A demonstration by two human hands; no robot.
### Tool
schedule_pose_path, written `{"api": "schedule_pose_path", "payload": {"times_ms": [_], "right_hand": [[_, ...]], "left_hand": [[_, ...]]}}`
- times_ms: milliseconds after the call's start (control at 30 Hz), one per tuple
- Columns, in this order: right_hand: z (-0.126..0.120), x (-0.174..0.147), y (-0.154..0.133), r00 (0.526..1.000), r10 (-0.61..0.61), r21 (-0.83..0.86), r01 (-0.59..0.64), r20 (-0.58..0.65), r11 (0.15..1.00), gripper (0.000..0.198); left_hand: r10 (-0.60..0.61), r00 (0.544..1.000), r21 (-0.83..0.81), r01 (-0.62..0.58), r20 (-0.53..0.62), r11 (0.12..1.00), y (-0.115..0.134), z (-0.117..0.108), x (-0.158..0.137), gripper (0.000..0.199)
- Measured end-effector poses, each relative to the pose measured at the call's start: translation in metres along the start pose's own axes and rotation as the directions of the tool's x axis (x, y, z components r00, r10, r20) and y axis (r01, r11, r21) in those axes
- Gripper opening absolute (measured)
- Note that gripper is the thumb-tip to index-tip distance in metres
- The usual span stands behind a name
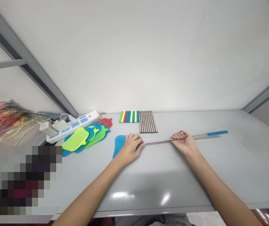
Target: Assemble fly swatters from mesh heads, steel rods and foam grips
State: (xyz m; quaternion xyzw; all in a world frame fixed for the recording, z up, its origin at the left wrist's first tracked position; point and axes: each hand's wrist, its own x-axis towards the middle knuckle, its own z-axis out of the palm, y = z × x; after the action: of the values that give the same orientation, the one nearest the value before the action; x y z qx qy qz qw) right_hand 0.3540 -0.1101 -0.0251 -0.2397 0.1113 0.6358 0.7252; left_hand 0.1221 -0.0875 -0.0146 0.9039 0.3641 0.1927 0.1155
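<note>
A fly swatter lies across the table, with a blue mesh head (119,144), a long thin metal rod (158,142) and a blue grip (217,133) at its right end. My left hand (132,146) is closed where the head joins the rod, covering part of the head. Farther along, my right hand (183,142) is palm up, its fingers curled round the rod short of the blue grip. Behind my hands lie a row of coloured grips (129,116) in green, yellow, red and blue, and beside it a row of metal tubes (147,121).
Loose swatter heads (75,139) in yellow, green, blue and red are piled at the left. Behind them rests a white power strip (74,125) with plugs in it. A plastic bag (4,122) of colourful items stands farther left. A white wall (148,56) closes off the table's back.
</note>
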Motion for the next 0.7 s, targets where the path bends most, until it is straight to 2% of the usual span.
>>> {"api": "schedule_pose_path", "payload": {"times_ms": [400, 533, 700], "right_hand": [[0.0001, -0.0012, 0.0014, 0.999, 0.008, -0.107, -0.005, 0.031, 0.994, 0.026], [0.0008, -0.0015, 0.0014, 1.000, 0.029, -0.040, -0.029, 0.001, 0.999, 0.025], [0.0014, -0.0020, 0.0011, 0.999, 0.015, 0.001, -0.015, -0.035, 1.000, 0.024]], "left_hand": [[0.027, 1.000, -0.060, -0.027, -0.007, 0.998, -0.0009, 0.0022, -0.0011, 0.017], [0.030, 0.999, -0.071, -0.032, -0.030, 0.997, -0.0011, 0.0027, -0.0004, 0.020], [0.046, 0.999, -0.104, -0.045, 0.001, 0.994, 0.0018, 0.0006, -0.0015, 0.022]]}}
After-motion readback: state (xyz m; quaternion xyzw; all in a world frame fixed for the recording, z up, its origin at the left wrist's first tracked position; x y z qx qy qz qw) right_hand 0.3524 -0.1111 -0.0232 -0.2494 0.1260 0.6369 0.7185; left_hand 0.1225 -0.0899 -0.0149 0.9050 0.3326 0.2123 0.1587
